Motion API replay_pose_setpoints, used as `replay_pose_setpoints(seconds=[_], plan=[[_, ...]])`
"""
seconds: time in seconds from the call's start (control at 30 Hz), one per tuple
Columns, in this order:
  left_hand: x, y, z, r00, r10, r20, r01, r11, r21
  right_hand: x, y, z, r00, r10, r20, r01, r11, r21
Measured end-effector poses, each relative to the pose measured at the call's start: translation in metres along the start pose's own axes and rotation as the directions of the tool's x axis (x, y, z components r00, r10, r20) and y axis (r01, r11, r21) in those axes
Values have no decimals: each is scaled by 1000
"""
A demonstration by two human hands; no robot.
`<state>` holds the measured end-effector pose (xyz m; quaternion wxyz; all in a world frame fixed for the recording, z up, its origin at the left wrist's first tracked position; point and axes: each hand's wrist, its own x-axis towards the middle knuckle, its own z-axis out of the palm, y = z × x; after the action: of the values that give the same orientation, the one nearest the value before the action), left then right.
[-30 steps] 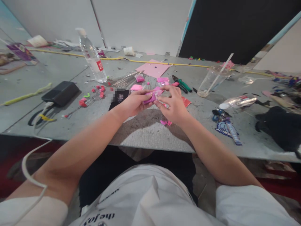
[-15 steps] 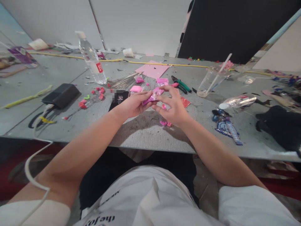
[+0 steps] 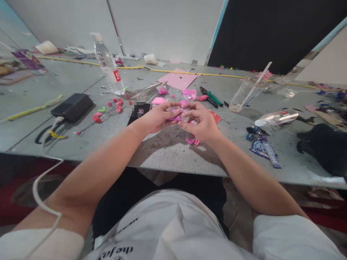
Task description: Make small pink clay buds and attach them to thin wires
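Note:
Between my two hands, above the table, is a small shiny pink-purple plastic packet [image 3: 177, 117]. My left hand [image 3: 158, 118] pinches its left side between thumb and fingers. On the other side, my right hand [image 3: 202, 123] has its curled fingertips on the packet's right end. Fingers cover much of it, and its contents cannot be made out. Just beyond the hands lie a pink block [image 3: 158, 101] and another pink packet [image 3: 189, 92]. Small pink pieces [image 3: 193, 141] rest on the table below my right hand.
Green-handled pliers [image 3: 213, 98], a clear cup with a straw [image 3: 241, 95] and a pink sheet [image 3: 177, 78] lie beyond. Leftward are a water bottle [image 3: 110, 70], a black adapter [image 3: 72, 107] and red pieces on wires [image 3: 97, 117]. A keychain [image 3: 262, 148] lies rightward.
My right hand's fingers have closed in on the packet's right end. The packet is more covered by fingers now. The view has shifted slightly.

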<state>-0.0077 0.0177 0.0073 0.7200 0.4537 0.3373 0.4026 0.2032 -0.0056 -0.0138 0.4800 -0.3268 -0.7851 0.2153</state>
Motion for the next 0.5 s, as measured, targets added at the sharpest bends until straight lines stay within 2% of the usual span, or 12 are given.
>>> replay_pose_setpoints(seconds=[0.1, 0.2, 0.33, 0.5], plan=[[0, 0, 2, 1000, 21, -12, -21, 1000, -7, 0, 5, 4, 996, 87, -6, -86, 986, 140], [0, -1, 4, 999, 17, -41, -16, 1000, 27, -1, 9, 7, 992, 126, 27, -129, 975, 180], [1, -3, 4, 987, 96, -126, -89, 994, 64, -3, 9, 8, 987, 162, 23, -163, 985, 64], [5, -8, 0, 984, 139, -107, -128, 986, 106, -3, 7, 7, 996, 82, 29, -78, 992, -103]])
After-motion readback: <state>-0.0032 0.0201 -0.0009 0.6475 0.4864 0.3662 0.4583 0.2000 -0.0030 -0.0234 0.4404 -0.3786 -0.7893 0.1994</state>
